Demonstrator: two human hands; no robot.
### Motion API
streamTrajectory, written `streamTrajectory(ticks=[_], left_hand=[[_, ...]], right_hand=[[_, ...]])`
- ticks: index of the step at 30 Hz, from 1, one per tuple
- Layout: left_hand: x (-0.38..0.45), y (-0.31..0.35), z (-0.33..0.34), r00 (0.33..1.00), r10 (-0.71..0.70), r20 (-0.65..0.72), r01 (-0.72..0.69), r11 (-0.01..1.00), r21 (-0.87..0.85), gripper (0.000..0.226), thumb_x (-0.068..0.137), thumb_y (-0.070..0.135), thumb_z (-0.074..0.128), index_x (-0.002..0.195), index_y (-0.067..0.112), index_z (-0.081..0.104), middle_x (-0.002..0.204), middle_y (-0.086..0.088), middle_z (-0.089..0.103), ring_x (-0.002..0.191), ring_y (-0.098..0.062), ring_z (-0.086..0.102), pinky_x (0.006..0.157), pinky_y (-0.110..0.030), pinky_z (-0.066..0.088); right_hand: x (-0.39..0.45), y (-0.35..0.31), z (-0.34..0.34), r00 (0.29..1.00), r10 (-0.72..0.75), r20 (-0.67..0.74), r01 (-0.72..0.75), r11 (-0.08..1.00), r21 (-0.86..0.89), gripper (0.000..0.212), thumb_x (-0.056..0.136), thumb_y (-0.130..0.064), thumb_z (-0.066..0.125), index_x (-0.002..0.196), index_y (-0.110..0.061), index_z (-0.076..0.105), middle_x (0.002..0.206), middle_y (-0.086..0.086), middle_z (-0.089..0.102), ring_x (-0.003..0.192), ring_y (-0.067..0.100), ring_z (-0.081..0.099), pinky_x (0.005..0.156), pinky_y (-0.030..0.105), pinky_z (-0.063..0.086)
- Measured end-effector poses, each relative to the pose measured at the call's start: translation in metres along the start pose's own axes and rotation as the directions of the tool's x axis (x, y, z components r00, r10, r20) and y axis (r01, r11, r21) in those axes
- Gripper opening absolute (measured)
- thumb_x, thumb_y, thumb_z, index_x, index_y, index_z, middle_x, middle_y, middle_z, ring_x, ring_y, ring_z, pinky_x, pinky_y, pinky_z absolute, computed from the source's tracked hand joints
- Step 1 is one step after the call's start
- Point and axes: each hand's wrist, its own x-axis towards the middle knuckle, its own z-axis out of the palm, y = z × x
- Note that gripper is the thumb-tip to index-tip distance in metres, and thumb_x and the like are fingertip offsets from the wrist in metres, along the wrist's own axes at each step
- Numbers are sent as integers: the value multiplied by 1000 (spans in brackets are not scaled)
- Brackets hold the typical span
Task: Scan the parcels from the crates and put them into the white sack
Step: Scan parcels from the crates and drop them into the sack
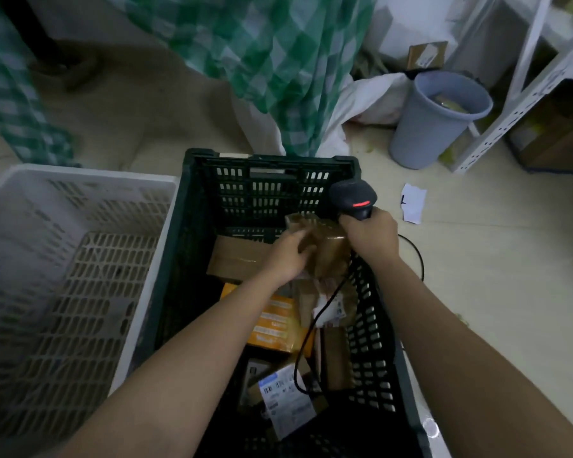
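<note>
— Both hands are busy over the black crate point(192, 246). See how the left hand point(286, 256) wraps its fingers around a brown taped parcel point(328, 249) and holds it up above the others?

— Yes, raised clear of the pile, I'd guess so a label can be turned toward the reader. And the right hand point(371, 238)?

— Clenched on the handle of a black barcode scanner point(353, 198), whose red light glows. It sits just beside the parcel, head pointing away from us, so the beam isn't on the box yet, as far as I can judge.

— Where's the label?

— Can't tell; the faces I see are plain tape and motion blur smears them. The left hand may need to rotate the box to find it.

— That black cord point(315, 320)?

— It runs from the scanner down across the crate's contents, over an orange box point(275, 322) and a packet with a printed barcode label point(283, 396). It could snag when parcels are lifted.

— Plenty left, then.

— Several, so the job looks far from done here. A white crate point(80, 180) stands touching the black one on the left, and it shows nothing inside.

— And the white sack point(368, 100)?

— Beyond the crate's far end, slumped on the floor beside a grey bin point(424, 133), partly behind green checked cloth point(278, 61). Near enough, I think, for a forward reach once the scan is done.
</note>
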Motion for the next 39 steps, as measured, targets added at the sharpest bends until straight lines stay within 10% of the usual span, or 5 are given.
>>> streamTrajectory(ticks=[6,16,21,25,39], left_hand=[[44,-7,25,999,26,32,-32,980,197,45,91,26,61,135,24,54,143,-11,44,128,-31,45,103,-34,39],[22,-40,-7,976,-166,-142,150,981,-120,36,98,13,53,133,17,54,122,-6,62,110,-23,58,76,-22,42],[13,-41,-6,960,-277,-36,258,930,-260,58,90,44,60,140,22,42,131,-4,54,118,-22,54,96,-33,47],[8,-40,-6,927,-362,-97,320,899,-299,57,85,36,69,131,16,42,124,-7,54,103,-18,53,82,-29,45],[-121,16,-130,931,-320,-173,181,821,-542,70,61,49,66,122,46,33,135,-4,42,115,-23,52,96,-47,50]], right_hand=[[35,2,5,998,39,56,-42,997,61,23,69,-33,62,77,-12,63,79,10,67,82,30,64,68,37,52],[44,9,42,941,93,326,-161,969,188,5,84,-14,67,81,-13,63,77,7,62,74,23,60,71,33,48],[43,5,55,860,79,504,-236,938,254,7,86,-7,63,80,-11,65,76,9,63,70,22,63,69,35,53],[36,-1,57,828,50,559,-212,950,230,1,85,-6,62,85,-6,63,81,12,62,75,25,64,71,35,54],[-64,-70,31,969,-28,244,-137,765,629,26,86,-15,70,111,-9,63,107,13,71,97,26,69,87,42,57]])
